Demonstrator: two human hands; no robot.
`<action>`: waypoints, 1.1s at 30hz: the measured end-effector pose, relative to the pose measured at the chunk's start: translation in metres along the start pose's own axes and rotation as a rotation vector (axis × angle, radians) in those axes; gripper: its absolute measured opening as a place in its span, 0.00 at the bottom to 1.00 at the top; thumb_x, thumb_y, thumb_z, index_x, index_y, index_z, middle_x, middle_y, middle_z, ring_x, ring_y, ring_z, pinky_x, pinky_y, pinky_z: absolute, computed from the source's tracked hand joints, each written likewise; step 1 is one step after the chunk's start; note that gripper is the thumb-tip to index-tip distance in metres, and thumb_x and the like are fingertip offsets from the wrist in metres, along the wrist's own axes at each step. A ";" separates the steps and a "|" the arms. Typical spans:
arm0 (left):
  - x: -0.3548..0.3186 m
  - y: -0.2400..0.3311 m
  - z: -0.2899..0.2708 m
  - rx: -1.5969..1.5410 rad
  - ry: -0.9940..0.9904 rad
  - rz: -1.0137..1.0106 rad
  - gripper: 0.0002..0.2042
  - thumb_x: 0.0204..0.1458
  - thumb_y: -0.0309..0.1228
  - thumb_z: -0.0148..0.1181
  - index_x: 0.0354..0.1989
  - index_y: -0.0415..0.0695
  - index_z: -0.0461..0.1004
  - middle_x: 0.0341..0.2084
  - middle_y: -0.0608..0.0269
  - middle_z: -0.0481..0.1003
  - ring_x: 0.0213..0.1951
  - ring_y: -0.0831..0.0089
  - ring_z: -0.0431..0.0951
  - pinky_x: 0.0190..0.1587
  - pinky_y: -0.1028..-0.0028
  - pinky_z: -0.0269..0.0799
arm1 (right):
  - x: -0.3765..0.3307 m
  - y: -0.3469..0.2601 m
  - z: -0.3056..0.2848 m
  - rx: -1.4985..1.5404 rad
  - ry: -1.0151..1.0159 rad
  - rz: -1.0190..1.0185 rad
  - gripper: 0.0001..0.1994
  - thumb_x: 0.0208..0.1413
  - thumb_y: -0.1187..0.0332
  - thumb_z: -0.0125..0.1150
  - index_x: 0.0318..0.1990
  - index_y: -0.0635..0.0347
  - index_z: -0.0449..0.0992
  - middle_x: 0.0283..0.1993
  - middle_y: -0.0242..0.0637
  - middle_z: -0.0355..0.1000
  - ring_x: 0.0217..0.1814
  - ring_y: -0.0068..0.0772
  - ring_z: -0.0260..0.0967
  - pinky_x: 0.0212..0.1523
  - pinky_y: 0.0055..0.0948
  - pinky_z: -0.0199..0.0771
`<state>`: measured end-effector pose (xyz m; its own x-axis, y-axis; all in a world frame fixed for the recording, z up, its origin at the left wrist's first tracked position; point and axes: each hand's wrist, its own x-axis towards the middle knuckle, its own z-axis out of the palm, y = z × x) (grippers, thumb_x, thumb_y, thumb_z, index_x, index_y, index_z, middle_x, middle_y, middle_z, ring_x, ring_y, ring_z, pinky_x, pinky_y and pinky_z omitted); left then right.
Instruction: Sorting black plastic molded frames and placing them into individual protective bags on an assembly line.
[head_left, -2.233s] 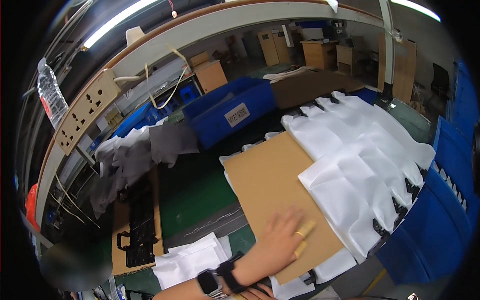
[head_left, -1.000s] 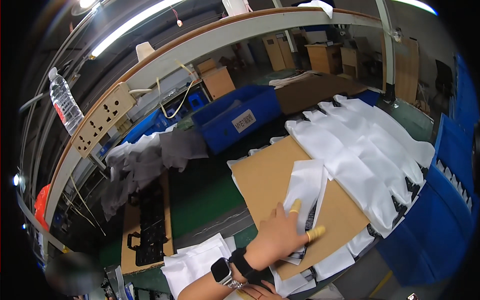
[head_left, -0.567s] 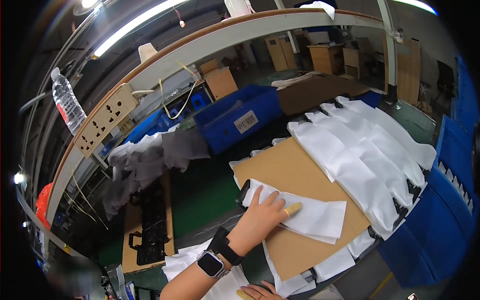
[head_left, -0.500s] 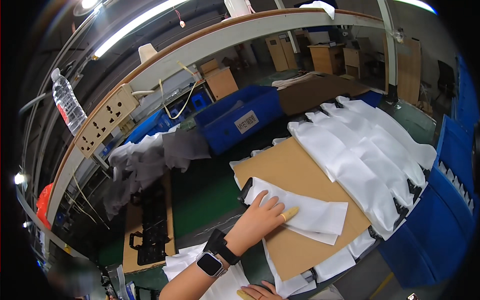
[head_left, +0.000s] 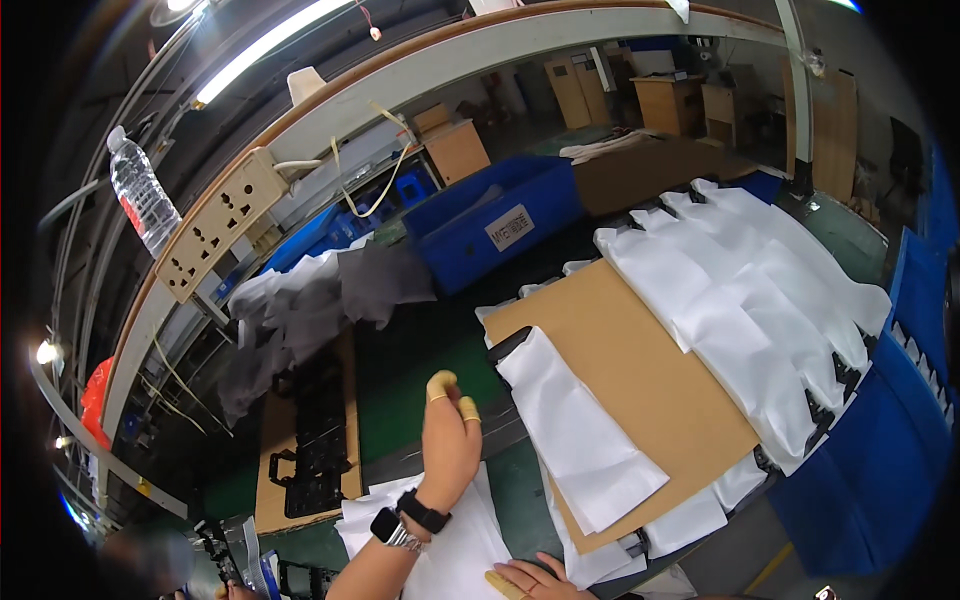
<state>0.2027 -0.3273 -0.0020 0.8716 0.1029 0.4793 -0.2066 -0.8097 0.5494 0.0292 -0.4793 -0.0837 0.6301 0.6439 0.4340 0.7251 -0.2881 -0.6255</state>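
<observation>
Presently, the left hand (head_left: 450,448) is raised near the cardboard sheet (head_left: 672,395), fingers loosely curled and released, with nothing visible in its grasp. The white sleeve (head_left: 580,430), a black end (head_left: 510,344) showing at its far left, lies aslant on the sheet's near left portion, apart from both hands and beside the overlapping white sleeves (head_left: 745,300) at right. The right hand (head_left: 547,586) rests by the white stack (head_left: 440,540), partly cut off; its grip cannot be determined.
</observation>
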 end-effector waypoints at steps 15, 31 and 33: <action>-0.025 -0.011 0.004 -0.697 -0.389 -0.571 0.23 0.50 0.36 0.57 0.47 0.31 0.61 0.37 0.53 0.72 0.39 0.71 0.73 0.40 0.74 0.69 | 0.009 -0.013 -0.005 -0.015 -0.095 0.079 0.27 0.51 0.61 0.54 0.58 0.62 0.61 0.59 0.45 0.60 0.63 0.43 0.53 0.64 0.45 0.45; -0.140 0.042 -0.148 0.331 -0.580 -0.637 0.50 0.46 0.54 0.60 0.64 0.32 0.37 0.22 0.44 0.73 0.23 0.49 0.76 0.27 0.62 0.72 | 0.012 -0.009 -0.007 -0.056 -0.126 0.090 0.27 0.52 0.61 0.54 0.59 0.59 0.62 0.59 0.42 0.59 0.64 0.38 0.53 0.65 0.46 0.45; -0.154 0.034 -0.142 0.250 -0.503 -0.535 0.52 0.44 0.55 0.61 0.65 0.35 0.36 0.32 0.39 0.74 0.29 0.50 0.78 0.29 0.64 0.72 | 0.011 -0.010 -0.007 -0.060 -0.119 0.093 0.27 0.51 0.61 0.54 0.59 0.58 0.62 0.59 0.41 0.60 0.63 0.38 0.53 0.65 0.46 0.45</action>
<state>-0.0014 -0.2888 0.0404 0.9338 0.2907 -0.2087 0.3539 -0.8363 0.4188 0.0304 -0.4742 -0.0683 0.6605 0.6908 0.2942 0.6829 -0.3899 -0.6177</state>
